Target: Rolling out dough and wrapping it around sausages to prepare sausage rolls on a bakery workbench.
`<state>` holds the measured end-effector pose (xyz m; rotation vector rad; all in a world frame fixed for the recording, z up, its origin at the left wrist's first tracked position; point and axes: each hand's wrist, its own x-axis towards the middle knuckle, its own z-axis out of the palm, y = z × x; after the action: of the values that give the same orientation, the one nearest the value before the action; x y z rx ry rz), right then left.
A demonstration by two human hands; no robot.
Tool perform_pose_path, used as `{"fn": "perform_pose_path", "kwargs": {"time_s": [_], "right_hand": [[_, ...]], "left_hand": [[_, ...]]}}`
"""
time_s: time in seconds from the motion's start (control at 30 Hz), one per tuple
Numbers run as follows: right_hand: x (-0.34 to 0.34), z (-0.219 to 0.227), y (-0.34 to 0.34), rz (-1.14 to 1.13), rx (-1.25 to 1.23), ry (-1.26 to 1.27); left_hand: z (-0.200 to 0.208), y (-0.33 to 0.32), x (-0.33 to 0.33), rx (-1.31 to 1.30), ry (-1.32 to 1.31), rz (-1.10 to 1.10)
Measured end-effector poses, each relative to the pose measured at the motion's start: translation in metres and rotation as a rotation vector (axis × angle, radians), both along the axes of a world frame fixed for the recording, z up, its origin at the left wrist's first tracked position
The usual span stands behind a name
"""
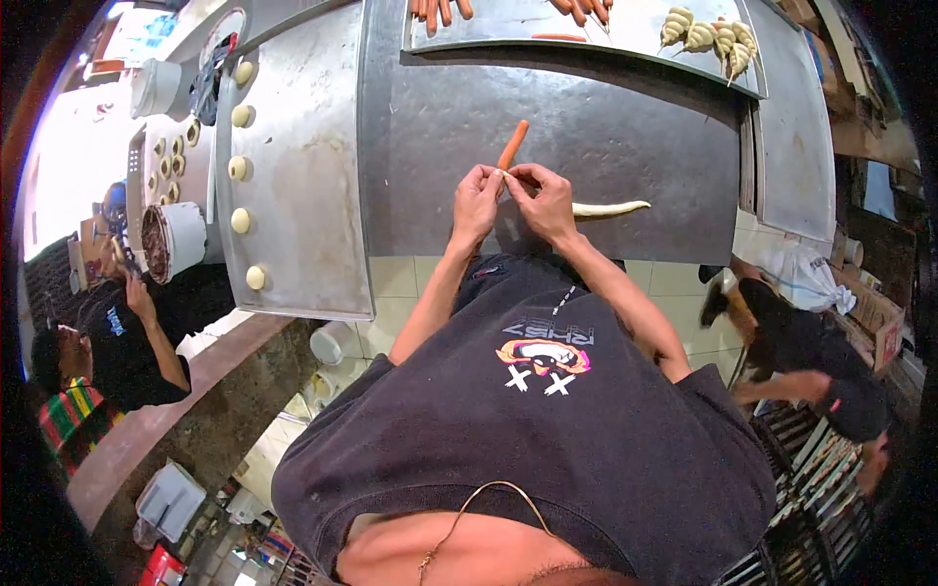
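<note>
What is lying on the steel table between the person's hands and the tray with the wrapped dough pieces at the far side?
In the head view, only bare steel table lies between the hands' sausage and the tray of wrapped dough pieces. A dough strip sits beside the right hand.

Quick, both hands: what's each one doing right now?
Left hand: pinched shut on the sausage.
Right hand: pinched at the sausage's near end, beside a dough strip.

The near end of the sausage [512, 146] is hidden behind the fingertips of the left hand [477, 202] and right hand [543, 200]. The right hand also covers the left end of the dough strip [611, 208]. The top edge cuts off the far tray [625, 39] and its sausages [442, 10]. The bucket [174, 239] contents are too small to identify.
</note>
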<state>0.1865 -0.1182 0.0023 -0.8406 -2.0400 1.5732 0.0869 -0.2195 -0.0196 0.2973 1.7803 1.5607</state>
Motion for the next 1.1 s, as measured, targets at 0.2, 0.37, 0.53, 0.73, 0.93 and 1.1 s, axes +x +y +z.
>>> {"fn": "perform_pose_path", "kwargs": {"time_s": [0.2, 0.37, 0.53, 0.73, 0.93, 1.1], "right_hand": [[0.044, 0.003, 0.019, 0.075, 0.618, -0.175], [0.098, -0.022, 0.064, 0.023, 0.585, -0.288], [0.056, 0.057, 0.103, 0.028, 0.199, -0.266], [0.086, 0.168, 0.091, 0.564, 0.210, -0.357], [0.110, 0.093, 0.115, 0.368, 0.332, -0.497], [0.069, 0.170, 0.081, 0.509, 0.047, -0.261]], "left_hand": [[0.034, -0.005, -0.002, -0.250, 0.209, -0.001], [0.060, -0.008, 0.000, -0.026, 0.154, -0.302], [0.080, 0.011, 0.039, -0.238, 0.441, -0.800], [0.021, 0.013, -0.007, -0.190, 0.371, -0.283], [0.126, 0.006, -0.001, 0.080, -0.300, -0.640], [0.081, -0.001, 0.043, -0.148, 0.499, -0.615]]}}
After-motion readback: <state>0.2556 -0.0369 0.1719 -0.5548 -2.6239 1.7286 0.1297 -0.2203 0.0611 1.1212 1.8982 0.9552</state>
